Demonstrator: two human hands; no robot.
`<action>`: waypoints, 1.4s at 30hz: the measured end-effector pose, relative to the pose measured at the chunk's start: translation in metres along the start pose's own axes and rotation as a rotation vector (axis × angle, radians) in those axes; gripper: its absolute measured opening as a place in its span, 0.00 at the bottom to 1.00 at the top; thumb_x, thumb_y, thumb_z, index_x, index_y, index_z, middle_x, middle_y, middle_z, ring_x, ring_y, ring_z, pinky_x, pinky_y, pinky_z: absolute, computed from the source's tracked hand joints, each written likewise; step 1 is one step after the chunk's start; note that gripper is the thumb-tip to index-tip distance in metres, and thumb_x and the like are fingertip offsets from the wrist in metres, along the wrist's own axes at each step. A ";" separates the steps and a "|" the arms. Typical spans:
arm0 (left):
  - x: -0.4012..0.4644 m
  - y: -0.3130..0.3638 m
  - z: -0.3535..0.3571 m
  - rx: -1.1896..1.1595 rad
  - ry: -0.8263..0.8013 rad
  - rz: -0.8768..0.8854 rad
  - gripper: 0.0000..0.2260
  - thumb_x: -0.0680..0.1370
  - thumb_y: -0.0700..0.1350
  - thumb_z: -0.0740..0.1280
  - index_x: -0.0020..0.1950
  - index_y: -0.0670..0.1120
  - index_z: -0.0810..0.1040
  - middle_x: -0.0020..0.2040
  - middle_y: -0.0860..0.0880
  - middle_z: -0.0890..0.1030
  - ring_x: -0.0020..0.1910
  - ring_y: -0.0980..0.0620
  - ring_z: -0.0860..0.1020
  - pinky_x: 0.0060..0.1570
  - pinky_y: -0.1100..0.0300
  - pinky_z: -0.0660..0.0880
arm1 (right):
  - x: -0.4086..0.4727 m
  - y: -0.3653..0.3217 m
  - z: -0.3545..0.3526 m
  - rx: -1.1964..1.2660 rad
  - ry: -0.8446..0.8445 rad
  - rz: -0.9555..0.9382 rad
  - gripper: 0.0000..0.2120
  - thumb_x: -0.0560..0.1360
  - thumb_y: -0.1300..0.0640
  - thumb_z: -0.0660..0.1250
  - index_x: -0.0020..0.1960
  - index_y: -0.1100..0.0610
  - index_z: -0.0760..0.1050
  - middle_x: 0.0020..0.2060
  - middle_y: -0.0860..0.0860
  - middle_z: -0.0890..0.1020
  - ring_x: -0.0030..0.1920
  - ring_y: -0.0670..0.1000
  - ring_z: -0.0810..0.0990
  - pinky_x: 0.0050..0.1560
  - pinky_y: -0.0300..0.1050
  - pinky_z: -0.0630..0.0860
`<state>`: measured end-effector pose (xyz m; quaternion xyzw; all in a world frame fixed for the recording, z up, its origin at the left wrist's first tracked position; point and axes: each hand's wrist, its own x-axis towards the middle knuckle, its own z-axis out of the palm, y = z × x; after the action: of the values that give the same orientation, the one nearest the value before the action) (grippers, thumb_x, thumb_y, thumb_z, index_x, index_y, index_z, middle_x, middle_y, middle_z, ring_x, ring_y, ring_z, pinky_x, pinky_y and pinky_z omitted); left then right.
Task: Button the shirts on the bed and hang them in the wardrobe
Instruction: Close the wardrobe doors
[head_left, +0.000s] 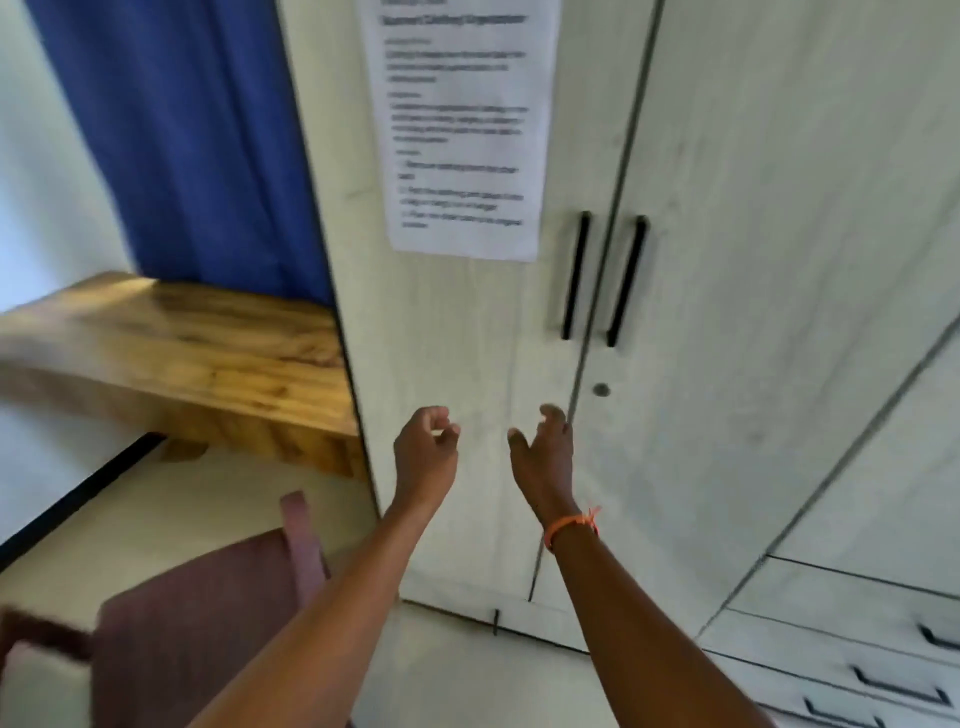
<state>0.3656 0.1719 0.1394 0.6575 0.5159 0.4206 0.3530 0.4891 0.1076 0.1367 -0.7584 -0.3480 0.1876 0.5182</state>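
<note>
A pale wardrobe (727, 260) fills the view, its two doors closed, with two black vertical handles (605, 278) side by side at the seam. My left hand (426, 447) and my right hand (543, 447) are raised in front of the left door, below the handles. Both hold nothing, and their fingers are loosely curled. An orange band sits on my right wrist. No shirt and no bed are in view.
A printed sheet (462, 124) is stuck on the left door. Left of the wardrobe are a wooden desk (182, 353) and a blue curtain (182, 145). A reddish chair (208, 623) stands at lower left. Drawers (857, 649) with black pulls are at lower right.
</note>
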 end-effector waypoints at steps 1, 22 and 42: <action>-0.013 -0.021 -0.019 0.026 0.034 -0.039 0.09 0.79 0.41 0.67 0.59 0.42 0.79 0.53 0.48 0.82 0.53 0.49 0.80 0.51 0.61 0.72 | -0.013 0.009 0.014 -0.015 -0.074 0.026 0.21 0.77 0.58 0.68 0.68 0.59 0.68 0.63 0.59 0.75 0.62 0.58 0.76 0.61 0.47 0.72; -0.208 -0.282 -0.399 0.387 0.521 -0.927 0.29 0.76 0.43 0.72 0.73 0.38 0.65 0.67 0.33 0.69 0.66 0.34 0.69 0.63 0.45 0.68 | -0.264 0.020 0.283 -0.445 -0.613 0.267 0.19 0.71 0.53 0.73 0.56 0.61 0.75 0.50 0.59 0.82 0.51 0.61 0.82 0.53 0.57 0.80; -0.195 -0.318 -0.408 -0.369 0.558 -0.871 0.11 0.69 0.33 0.76 0.49 0.38 0.80 0.38 0.46 0.82 0.42 0.44 0.82 0.51 0.51 0.81 | -0.255 0.042 0.231 -0.277 -0.287 0.479 0.11 0.62 0.66 0.80 0.33 0.62 0.77 0.34 0.58 0.82 0.32 0.54 0.77 0.32 0.41 0.70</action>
<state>-0.1524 0.0631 -0.0213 0.1739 0.7319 0.4777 0.4538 0.1787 0.0652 -0.0116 -0.8481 -0.2512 0.3604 0.2963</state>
